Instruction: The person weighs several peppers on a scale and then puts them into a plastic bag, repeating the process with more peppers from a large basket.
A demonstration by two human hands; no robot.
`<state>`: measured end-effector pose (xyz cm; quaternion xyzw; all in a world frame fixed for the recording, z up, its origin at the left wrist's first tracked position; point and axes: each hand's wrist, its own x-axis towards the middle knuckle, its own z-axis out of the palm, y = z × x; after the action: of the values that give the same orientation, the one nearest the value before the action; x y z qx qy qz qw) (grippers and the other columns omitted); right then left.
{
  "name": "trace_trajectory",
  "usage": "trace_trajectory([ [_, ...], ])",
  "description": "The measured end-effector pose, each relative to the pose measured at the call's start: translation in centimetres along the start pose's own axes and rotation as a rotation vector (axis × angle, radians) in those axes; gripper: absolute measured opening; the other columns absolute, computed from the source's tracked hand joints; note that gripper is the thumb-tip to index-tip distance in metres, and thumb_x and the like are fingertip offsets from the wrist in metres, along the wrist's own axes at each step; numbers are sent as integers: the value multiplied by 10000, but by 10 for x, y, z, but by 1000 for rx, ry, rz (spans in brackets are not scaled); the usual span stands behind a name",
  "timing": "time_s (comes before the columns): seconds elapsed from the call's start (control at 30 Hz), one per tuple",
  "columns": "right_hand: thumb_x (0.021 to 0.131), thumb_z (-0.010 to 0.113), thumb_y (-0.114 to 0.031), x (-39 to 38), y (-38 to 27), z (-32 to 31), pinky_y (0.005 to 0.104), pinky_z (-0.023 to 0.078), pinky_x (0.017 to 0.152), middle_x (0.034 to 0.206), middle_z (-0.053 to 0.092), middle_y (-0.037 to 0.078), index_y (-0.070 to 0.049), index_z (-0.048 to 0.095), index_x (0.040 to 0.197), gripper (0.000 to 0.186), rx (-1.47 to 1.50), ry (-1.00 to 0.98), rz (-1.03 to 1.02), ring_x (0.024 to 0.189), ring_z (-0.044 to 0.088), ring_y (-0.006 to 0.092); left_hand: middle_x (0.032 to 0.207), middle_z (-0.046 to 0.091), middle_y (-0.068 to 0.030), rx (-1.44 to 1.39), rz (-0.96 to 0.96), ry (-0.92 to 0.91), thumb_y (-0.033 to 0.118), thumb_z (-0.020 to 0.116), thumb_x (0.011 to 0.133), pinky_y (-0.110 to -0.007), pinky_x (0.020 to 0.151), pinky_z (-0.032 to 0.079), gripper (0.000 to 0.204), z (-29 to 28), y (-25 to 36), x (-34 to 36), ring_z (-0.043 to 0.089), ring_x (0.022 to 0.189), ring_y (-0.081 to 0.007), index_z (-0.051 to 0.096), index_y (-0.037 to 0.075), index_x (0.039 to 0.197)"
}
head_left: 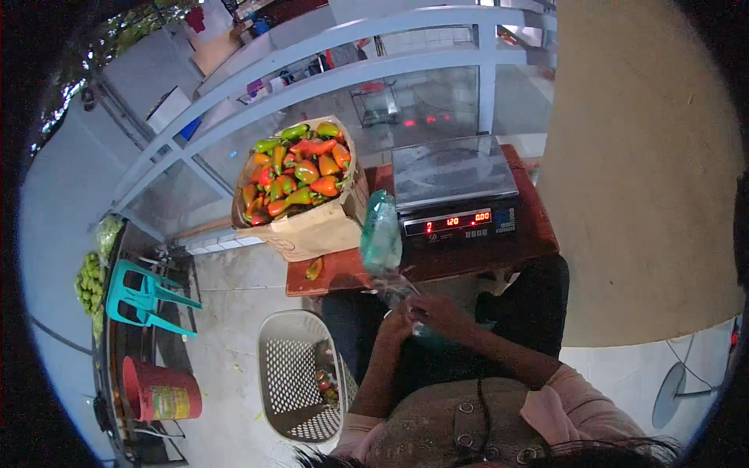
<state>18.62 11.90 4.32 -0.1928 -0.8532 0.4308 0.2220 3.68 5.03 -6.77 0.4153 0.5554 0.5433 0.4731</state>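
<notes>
My left hand (399, 318) and my right hand (429, 312) meet above my lap, fingers closed on thin clear plastic (394, 287). A green plastic bundle (381, 234) lies just beyond it on the red-brown wooden table (328, 282), beside a digital scale (452, 187) with a bare steel plate. A paper sack (312, 230) full of green, orange and red peppers (296, 171) stands on the table's left part, with one loose pepper (314, 268) in front of it.
A perforated grey basket (273, 366) with some produce sits on the floor left of me. Further left are a teal stool (136, 292), a red bucket (148, 390) and green produce (91, 285). A metal railing (273, 82) runs behind the table; a beige column (636, 171) rises at the right.
</notes>
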Motion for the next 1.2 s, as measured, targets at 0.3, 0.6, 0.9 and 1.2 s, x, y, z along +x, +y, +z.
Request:
trace_trajectory([
  [0.3,733,538,-148,6,2,-37,278,417,565,729,544,72,-11,534,803,154,195,107,18,642,513,133,781,482,-63,-39,-98,188,174,511,754,-255,615,416,277,-9,78,3,488,682,-171,454,-5,957],
  [0.6,752,509,-190,5,16,-59,276,400,568,670,486,30,-35,513,776,156,146,183,-86,592,452,112,918,468,-123,408,461,98,201,543,734,-306,724,367,345,51,177,2,470,842,-224,429,5,995],
  [0.9,770,497,-255,5,-20,-84,192,328,493,602,401,-35,-72,448,672,214,601,212,104,539,371,45,692,504,-49,162,147,189,164,499,772,-234,566,386,168,55,147,7,473,622,-103,510,-1,741],
  [1.2,777,492,-274,8,-21,-85,181,297,480,596,387,-57,-90,454,651,225,630,341,141,538,336,30,759,486,-59,209,481,580,134,485,779,-242,646,367,128,64,165,5,457,706,-123,485,7,800],
])
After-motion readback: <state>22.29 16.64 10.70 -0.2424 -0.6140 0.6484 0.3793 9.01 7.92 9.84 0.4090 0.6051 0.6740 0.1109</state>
